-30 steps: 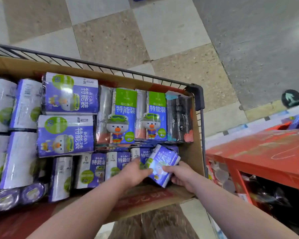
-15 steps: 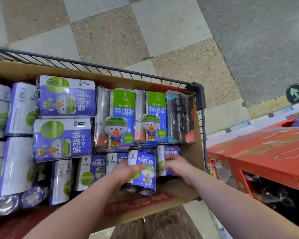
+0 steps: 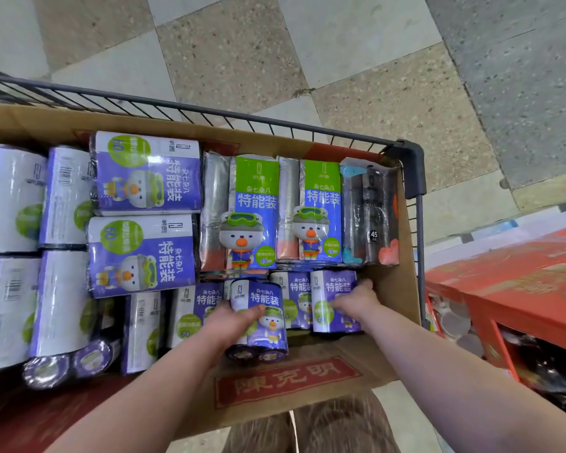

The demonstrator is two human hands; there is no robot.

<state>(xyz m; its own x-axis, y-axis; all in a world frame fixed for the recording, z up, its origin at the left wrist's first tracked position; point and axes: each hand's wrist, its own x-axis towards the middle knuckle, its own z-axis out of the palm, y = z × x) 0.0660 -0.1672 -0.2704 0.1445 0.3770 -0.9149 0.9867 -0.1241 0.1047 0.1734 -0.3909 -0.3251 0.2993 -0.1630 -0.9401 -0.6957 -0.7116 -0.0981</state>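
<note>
A cardboard box (image 3: 402,289) inside a wire shopping cart (image 3: 412,165) holds several purple and green packs of rolled bags with a cartoon bear. My left hand (image 3: 232,325) grips a purple pack (image 3: 268,318) standing upright at the box's near edge. My right hand (image 3: 353,299) rests on another purple pack (image 3: 332,305) at the near right of the box, fingers curled over its top and right side. Two green packs (image 3: 255,210) and a dark pack (image 3: 370,214) lie behind them.
Larger purple packs (image 3: 144,174) and white-sided packs (image 3: 10,197) fill the left of the box. A red display stand (image 3: 520,289) is close on the right of the cart. Tiled floor lies beyond the cart's far rim.
A second ago both hands held one tilted purple pack. The left hand now holds it upright in the near row. The right hand moved onto the neighbouring pack at the right.
</note>
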